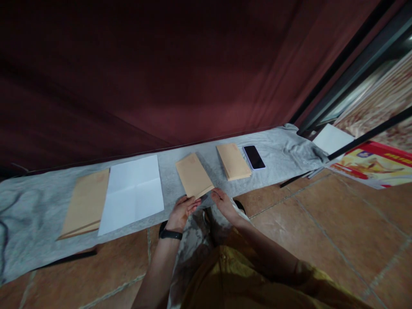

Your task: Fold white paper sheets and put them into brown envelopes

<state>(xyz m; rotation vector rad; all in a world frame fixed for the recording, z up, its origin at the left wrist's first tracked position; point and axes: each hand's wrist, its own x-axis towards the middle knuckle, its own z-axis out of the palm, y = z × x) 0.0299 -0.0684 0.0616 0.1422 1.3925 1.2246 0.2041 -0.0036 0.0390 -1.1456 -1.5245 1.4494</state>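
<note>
A brown paper envelope [194,175] lies slanted in front of me, its near end slightly raised toward my body. My left hand [184,210], with a dark band on the wrist, grips its near left edge, thumb near the top side and fingers at the edge. At the near right corner, my right hand [222,201] pinches the same envelope; part of its fingers is hidden. To the right rests a small stack of similar envelopes [234,161]. On the left, an unfolded white sheet with crease lines [133,193] overlaps the edge of a larger brown envelope pile [86,201].
A grey cloth [273,143] covers the long narrow bench. A phone [255,157] lies right of the small stack. Behind rises a dark red curtain [180,77]. At far right are a dark metal bar [370,137] and a colourful printed box [375,165] above the tiled floor [305,227].
</note>
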